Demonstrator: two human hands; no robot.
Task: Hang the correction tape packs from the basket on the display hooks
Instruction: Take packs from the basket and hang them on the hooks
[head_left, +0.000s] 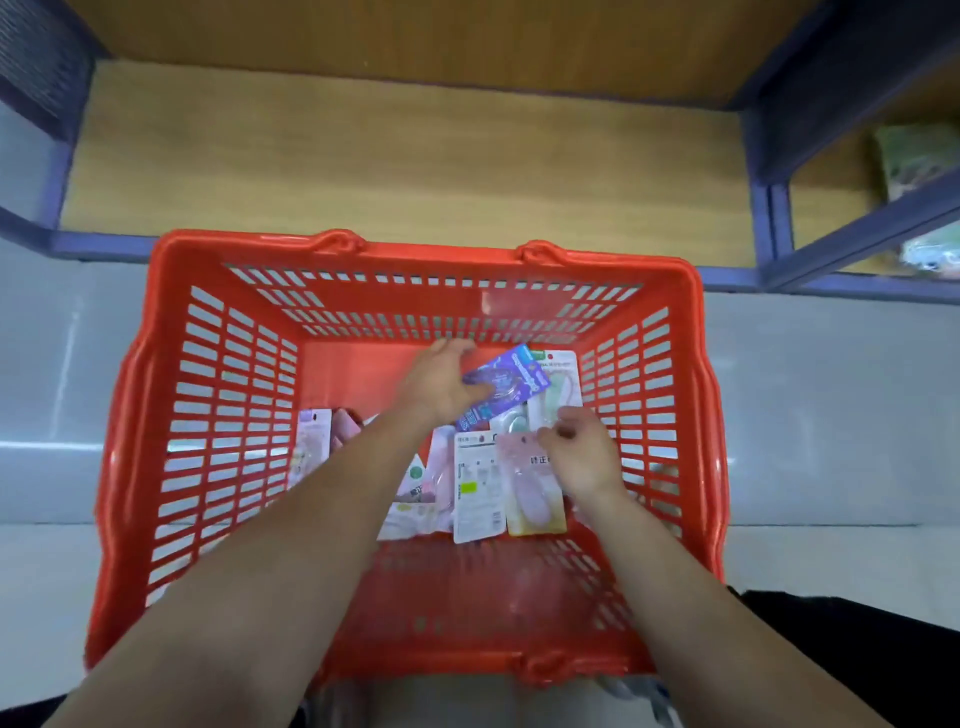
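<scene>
- Head view, the only view: a red basket (130, 467) stands on the grey floor (805, 415), its far rim close against the base of a wooden shelf (389, 156) with a blue frame. No display hooks are in view.
- The left hand (436, 384) is inside the basket near its far wall, clamped on a purple pack (514, 379), with the thumb across the face and the fingers behind the card. The pack is raised and tilted above the others. I judge it to be the one picked for hanging.
- The right hand (584, 457) is inside the basket toward its right wall. Its fingers are curled together at the top edge of a pink pack (532, 493), which lies flat on the basket bottom. Whether they actually grip the pack cannot be told. The hand is probably steadying it or starting on a second pick.
- Count of packs:
  - one purple pack, in hand;
  - one pink pack on the basket bottom;
  - one white pack (478, 488) with a yellow sticker, touching the pink pack on the side toward the basket's left wall;
  - one green-and-white pack (561, 374) in the far right corner, partly under the purple pack;
  - at least two more under the left forearm;
  - about two near the left wall.
- That makes roughly eight in all. Overlaps and blur make the figure uncertain.
- The packs lie loose and overlapping, some face down. Each will probably need turning to find its hang hole.
</scene>
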